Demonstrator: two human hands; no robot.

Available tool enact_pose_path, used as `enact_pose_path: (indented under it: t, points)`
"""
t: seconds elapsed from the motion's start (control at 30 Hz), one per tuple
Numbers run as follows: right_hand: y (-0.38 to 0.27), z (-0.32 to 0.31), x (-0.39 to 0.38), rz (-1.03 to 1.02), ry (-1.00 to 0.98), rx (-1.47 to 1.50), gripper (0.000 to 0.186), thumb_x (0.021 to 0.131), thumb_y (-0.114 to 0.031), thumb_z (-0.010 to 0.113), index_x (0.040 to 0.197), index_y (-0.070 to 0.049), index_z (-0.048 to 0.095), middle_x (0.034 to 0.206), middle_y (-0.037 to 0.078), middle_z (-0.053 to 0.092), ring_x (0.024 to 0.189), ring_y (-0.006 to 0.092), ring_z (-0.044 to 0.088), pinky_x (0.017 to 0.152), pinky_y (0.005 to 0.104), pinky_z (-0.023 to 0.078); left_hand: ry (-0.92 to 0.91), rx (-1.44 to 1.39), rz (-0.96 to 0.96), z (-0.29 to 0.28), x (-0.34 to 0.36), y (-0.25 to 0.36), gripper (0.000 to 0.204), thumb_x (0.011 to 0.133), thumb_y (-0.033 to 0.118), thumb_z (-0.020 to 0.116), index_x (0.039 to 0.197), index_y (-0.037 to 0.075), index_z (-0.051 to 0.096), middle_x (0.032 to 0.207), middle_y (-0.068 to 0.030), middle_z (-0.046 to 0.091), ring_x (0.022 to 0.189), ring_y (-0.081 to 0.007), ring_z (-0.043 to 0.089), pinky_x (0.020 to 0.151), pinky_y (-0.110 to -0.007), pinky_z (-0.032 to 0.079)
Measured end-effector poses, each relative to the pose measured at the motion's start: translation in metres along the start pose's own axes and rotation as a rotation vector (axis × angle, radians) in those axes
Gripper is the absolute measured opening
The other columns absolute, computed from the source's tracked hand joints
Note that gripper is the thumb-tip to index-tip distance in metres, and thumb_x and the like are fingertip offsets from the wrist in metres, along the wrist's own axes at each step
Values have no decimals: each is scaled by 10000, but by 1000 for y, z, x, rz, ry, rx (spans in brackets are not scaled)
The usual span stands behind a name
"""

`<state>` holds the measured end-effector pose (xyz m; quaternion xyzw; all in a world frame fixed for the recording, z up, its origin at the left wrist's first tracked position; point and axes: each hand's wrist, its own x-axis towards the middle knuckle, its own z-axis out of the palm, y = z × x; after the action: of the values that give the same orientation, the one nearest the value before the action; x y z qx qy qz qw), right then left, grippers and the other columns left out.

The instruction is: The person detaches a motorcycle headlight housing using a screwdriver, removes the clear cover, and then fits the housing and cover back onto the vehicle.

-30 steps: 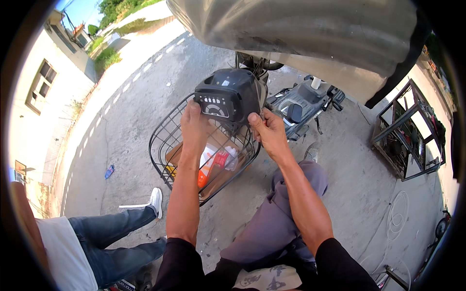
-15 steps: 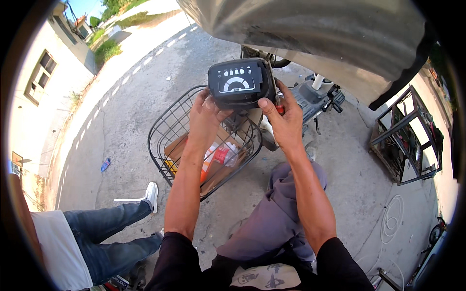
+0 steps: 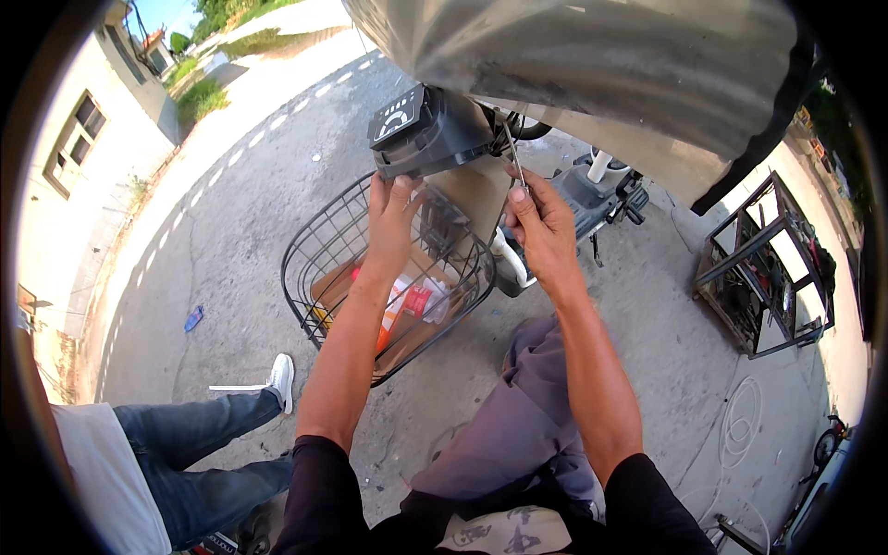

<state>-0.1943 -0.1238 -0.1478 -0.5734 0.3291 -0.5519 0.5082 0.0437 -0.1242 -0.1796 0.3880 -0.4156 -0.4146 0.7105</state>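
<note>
A black dashboard display unit [image 3: 430, 139] with white gauge markings is tilted up to the left above the wire basket. My left hand [image 3: 392, 215] grips its lower edge, fingers hidden beneath it. In my right hand [image 3: 544, 227] is a screwdriver [image 3: 515, 155], its thin metal shaft pointing up beside the unit's right side. My fingers cover most of its handle. Whether its tip touches the unit, I cannot tell. Under my left wrist, the black wire basket [image 3: 298, 268] holds cardboard and a red, white and orange package [image 3: 418, 298].
An electric scooter [image 3: 592, 199] stands beyond my right hand, partly under a translucent grey cover [image 3: 601, 65]. A metal frame rack [image 3: 772, 268] and a coiled white hose [image 3: 740, 421] are to the right. A person in jeans [image 3: 203, 425] stands at the left.
The display unit has tipped over to the left, turning its screen away. My right hand has come off it, and the screwdriver now points upward. My left hand keeps hold of the unit.
</note>
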Motion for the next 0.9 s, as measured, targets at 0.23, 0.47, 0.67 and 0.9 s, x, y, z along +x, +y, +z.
enact_pose_path:
  t: [0.23,0.47,0.67,0.9]
  points:
    - [102,-57,-55,208,273,54,310,1149,-306,608,1223,-14,681,705,-34,481,607,50,436,539,240,339,29,-354,-89,18,30,7,899,1077,713,504,1635,35,310,1575,-252,486,1463,-405,515,1261,-546,418]
    - [113,-76,-66,369,299,19,282,1157,-288,561,1229,-32,653,733,-7,541,567,87,494,510,256,375,27,-340,-133,7,31,-1,845,1095,720,402,1619,59,355,1561,-278,501,1401,-449,590,1141,-549,544]
    - [119,-94,-55,568,442,228,242,1148,-232,536,1252,-47,651,869,22,626,663,120,589,556,290,488,78,-276,-102,11,27,10,847,1036,696,546,1578,50,462,1511,-210,593,1372,-384,620,1177,-532,508]
    - [133,-111,-50,698,646,473,232,1128,-169,517,1331,-92,598,1001,40,648,799,151,627,639,354,526,-12,-322,-88,-27,36,-12,791,1035,656,574,1586,99,468,1524,-163,600,1372,-346,635,1108,-557,570]
